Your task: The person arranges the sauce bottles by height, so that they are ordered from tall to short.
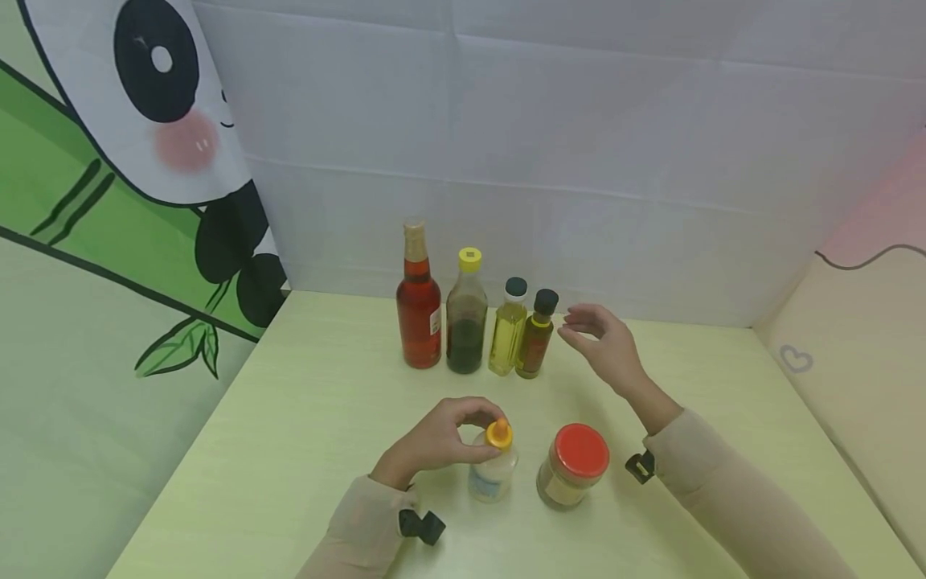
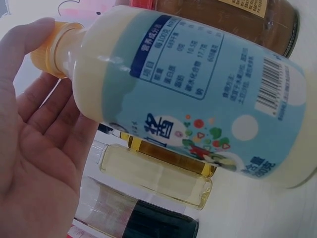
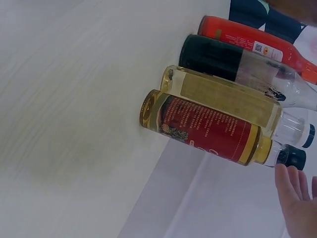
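Observation:
My left hand [image 1: 443,434] pinches the orange cap [image 1: 499,435] of a sauce bottle [image 1: 492,480] between thumb and fingers. The bottle's blue printed label [image 2: 198,94] shows large in the left wrist view. My right hand [image 1: 608,350] hovers at the back right, fingers loosely bent and holding nothing. Its fingertips are right by the black cap [image 3: 292,157] of a small oil bottle [image 3: 208,129] with a red label. This bottle stands upright at the right end of a row of bottles.
Left of the small oil bottle stand a pale yellow oil bottle [image 1: 508,338], a dark-liquid bottle [image 1: 466,330] with a yellow cap, and a tall red bottle [image 1: 419,322]. A red-lidded jar [image 1: 571,466] stands right of the sauce bottle. A white cloth wall [image 1: 579,161] rises behind.

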The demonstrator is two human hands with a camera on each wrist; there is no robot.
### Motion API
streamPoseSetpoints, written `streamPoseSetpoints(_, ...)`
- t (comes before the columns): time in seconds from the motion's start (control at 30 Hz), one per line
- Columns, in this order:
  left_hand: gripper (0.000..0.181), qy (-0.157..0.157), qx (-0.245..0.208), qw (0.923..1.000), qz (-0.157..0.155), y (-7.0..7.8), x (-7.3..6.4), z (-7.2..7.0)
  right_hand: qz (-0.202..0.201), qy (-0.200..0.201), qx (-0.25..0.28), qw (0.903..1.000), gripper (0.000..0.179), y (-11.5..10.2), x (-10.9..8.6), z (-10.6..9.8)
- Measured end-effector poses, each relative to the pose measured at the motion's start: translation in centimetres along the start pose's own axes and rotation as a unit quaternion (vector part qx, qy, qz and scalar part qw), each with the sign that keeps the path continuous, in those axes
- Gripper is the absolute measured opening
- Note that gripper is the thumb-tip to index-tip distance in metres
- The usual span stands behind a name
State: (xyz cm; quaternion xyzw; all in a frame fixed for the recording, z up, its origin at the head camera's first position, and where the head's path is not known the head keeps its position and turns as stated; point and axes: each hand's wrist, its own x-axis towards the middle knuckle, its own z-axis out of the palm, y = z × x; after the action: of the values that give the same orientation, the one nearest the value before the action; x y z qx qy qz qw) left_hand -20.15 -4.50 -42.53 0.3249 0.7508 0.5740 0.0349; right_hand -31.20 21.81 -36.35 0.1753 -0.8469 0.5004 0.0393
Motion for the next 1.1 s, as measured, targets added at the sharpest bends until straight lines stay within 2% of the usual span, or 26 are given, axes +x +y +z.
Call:
streamPoseSetpoints(0.3, 0.029, 0.001, -0.002, 1.0000, -0.004, 0.1, -0.1, 0.0, -0.008, -0.014, 0.005, 0.9999, 0.043, -0.6, -1.7, -0.4)
streamPoseSetpoints(0.63, 0.030, 0.004, 0.005, 0.9999, -0.015, 0.5, 0.0, 0.1, -0.011, -0.031, -0.015, 0.9994, 0.041, -1.2, -3.8, -1.1)
streamPoseSetpoints(0.87, 0.030, 0.005, 0.004, 0.9999, -0.009, 0.5, -0.1, 0.2, -0.018, -0.037, 0.012, 0.9991, 0.040, -1.7, -5.0, -1.4)
streamPoseSetpoints(1.1, 0.028, 0.002, -0.003, 0.9999, 0.010, 0.1, -0.1, 0.2, -0.017, -0.051, 0.009, 0.9985, 0.039, -1.8, -6.0, -1.4)
